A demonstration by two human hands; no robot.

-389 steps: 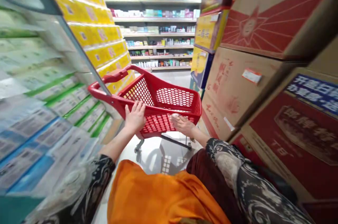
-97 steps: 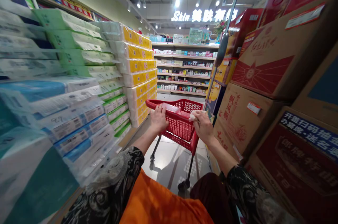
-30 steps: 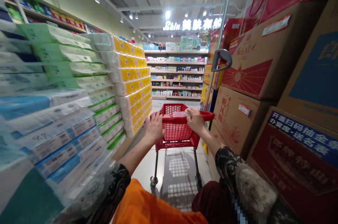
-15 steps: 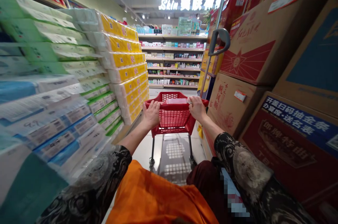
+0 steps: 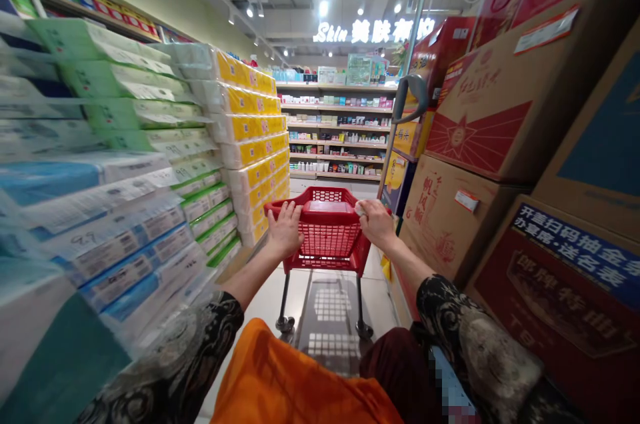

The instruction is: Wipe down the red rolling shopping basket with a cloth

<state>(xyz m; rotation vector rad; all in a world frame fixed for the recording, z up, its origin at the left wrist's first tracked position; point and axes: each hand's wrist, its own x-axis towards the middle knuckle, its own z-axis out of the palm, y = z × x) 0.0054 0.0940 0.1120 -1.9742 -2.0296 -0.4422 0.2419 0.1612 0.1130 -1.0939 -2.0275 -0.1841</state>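
Note:
A red plastic shopping cart [image 5: 327, 237] with grey legs and casters stands in front of me. My left hand [image 5: 286, 229] lies over the left part of its handle [image 5: 327, 216], fingers over the top and thumb on the near side. At the handle's right end, my right hand [image 5: 376, 223] is closed around the bar. Something small and whitish shows by its fingers, too small to name. Little of the basket's inside is visible past the handle.
Stacked tissue packs [image 5: 250, 134] line the aisle's left side. Cardboard cartons [image 5: 480, 104] rise close on the right, beside a metal pole with a grey handle [image 5: 411, 97]. Shelves of small goods [image 5: 340, 121] cross the far end. Pale floor tiles [image 5: 260, 297] run under the cart.
The view has tilted up a little, so shelves and stacks sit lower in the picture. The cart's casters have turned. Both hands stay on the handle; the left fingers look more spread.

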